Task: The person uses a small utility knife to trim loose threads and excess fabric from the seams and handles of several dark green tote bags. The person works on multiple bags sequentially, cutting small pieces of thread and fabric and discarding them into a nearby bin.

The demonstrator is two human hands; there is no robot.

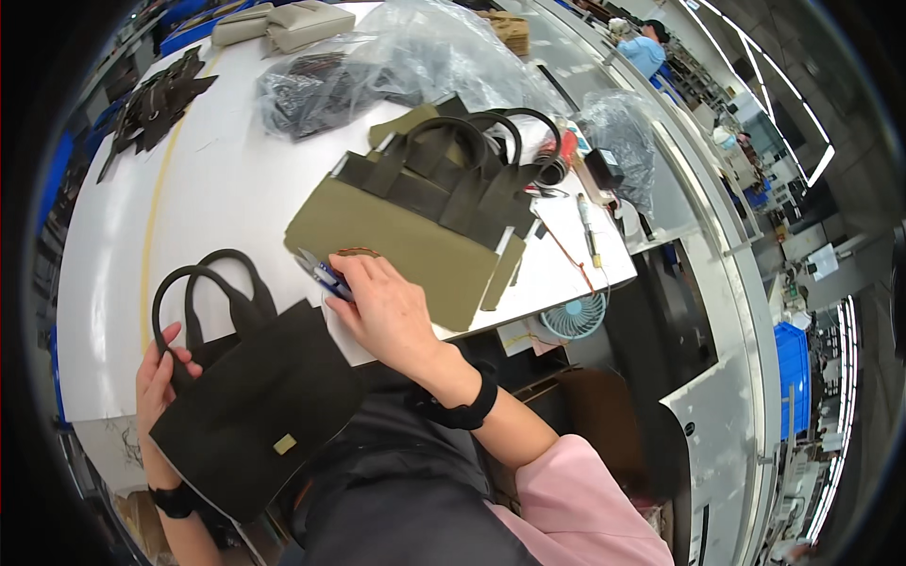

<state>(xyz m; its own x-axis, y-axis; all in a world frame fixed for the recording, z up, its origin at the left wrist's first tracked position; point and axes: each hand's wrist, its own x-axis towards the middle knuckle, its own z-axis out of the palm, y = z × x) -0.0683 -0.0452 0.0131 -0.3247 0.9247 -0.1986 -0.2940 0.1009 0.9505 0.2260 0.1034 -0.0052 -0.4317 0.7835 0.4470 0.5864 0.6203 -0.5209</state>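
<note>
My left hand (157, 378) grips the base of one looped handle on a black bag panel (262, 396). The panel hangs over the table's front edge, against my lap, and bears a small gold-coloured plate (285, 444). In my right hand (386, 308) is a pair of blue-handled thread snips (325, 276), blades pointing up and to the left. That hand is above the near edge of a stack of olive-green bag panels (396, 240). Black straps and looped handles (453, 159) lie across the stack's far side.
On the white table (233, 177) are clear plastic bags (425, 49), dark strap pieces (159, 106) and beige bags (311, 25). A pen-like tool (587, 226) and black box (604, 168) lie at right. A light-blue fan (575, 316) sits below the edge. Someone in blue (643, 53) is farther off.
</note>
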